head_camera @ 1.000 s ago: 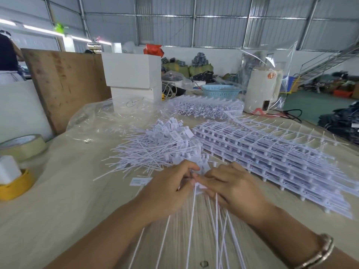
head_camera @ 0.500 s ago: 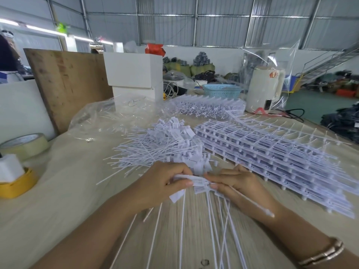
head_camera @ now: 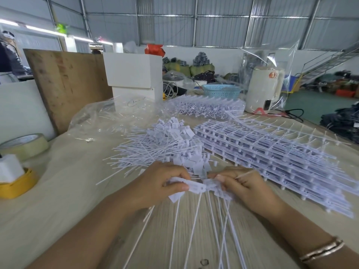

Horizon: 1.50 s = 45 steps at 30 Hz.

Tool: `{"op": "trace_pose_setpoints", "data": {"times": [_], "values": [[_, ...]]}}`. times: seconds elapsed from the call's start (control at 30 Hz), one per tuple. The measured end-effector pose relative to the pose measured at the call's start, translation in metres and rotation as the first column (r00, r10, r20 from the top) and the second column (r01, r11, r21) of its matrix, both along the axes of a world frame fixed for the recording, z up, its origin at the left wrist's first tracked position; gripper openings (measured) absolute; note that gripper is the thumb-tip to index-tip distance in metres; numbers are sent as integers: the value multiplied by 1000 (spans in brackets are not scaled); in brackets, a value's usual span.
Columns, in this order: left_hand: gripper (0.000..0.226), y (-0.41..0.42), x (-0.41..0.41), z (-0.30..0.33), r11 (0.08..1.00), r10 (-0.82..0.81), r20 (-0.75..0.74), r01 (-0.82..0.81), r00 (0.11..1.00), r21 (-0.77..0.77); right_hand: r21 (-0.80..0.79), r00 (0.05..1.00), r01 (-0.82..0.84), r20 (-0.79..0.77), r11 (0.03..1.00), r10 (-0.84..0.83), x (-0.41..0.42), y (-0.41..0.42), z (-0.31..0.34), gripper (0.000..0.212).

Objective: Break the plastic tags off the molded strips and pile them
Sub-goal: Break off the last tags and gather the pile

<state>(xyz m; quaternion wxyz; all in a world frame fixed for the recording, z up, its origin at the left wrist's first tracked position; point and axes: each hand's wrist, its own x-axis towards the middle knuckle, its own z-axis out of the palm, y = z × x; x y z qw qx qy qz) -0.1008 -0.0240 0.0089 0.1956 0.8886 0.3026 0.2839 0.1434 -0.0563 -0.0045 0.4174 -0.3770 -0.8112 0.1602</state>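
Both hands grip a white molded strip (head_camera: 202,188) above the tabletop (head_camera: 77,191): left hand (head_camera: 161,185), right hand (head_camera: 244,188). Loose tags (head_camera: 165,146) are heaped just beyond.

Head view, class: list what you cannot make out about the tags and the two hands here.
- Tag print: tag held by left hand is motion-blurred.
- Right hand: its fingers cover the strip joint.
- Tails: cut off by the bottom edge.
- Loose pile: too tangled to count.
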Motion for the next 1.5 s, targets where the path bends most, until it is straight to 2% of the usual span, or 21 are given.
{"op": "trace_pose_setpoints", "data": {"times": [0.13,0.23,0.37,0.43,0.5,0.57,0.63,0.73,0.83,0.9,0.93,1.0,1.1,1.17,1.27,1.4,1.5], "values": [[12,3,-10,1,997,64,69,-60,996,-58,173,982,99,142,980,-124,18,4,2,29],[17,4,-8,-1,995,94,22,-93,995,-25,226,923,147,318,963,-215,19,6,-4,46],[27,3,-5,-5,991,135,-39,-135,990,-11,260,815,106,531,960,-234,9,3,-7,66],[36,2,-3,-6,985,155,-53,-158,986,-64,242,818,90,536,966,-211,6,2,-5,69],[40,0,0,-8,984,169,-65,-172,983,-54,251,851,97,481,963,-211,6,3,-3,65],[43,-3,4,-8,985,170,-69,-172,983,-24,327,878,103,413,939,-240,5,0,0,62],[43,-6,9,-9,987,154,-57,-156,986,-34,416,865,64,430,907,-259,0,-3,2,58],[38,-13,19,-10,990,124,-16,-125,992,-61,575,836,-14,455,818,-306,-13,-2,1,42],[31,-15,21,-8,991,117,-10,-117,993,-57,689,865,-4,367,725,-343,-16,1,3,27],[14,-12,17,-4,992,127,-21,-127,992,2,715,877,35,313,698,-365,-13,1,3,27],[11,-12,15,-1,992,124,-33,-123,992,30,714,874,52,306,698,-378,-11,1,3,28],[26,-11,14,2,992,103,-66,-98,992,79,677,875,70,312,733,-371,-9,0,1,30],[14,-11,13,5,996,64,-41,-61,997,66,518,924,85,279,851,-262,-8,0,-1,33],[20,-9,12,3,996,58,-21,-57,998,63,415,953,67,242,907,-181,-8,0,-1,35],[19,-7,11,2,997,36,-6,-36,999,64,342,974,46,194,938,-119,-10,0,-1,39],[14,-6,10,1,996,15,-32,-12,999,83,207,997,45,50,977,-57,-5,3,-2,32],[11,-5,4,3,999,33,67,-32,997,-16,236,989,65,115,970,-95,5,3,-1,27]]}}
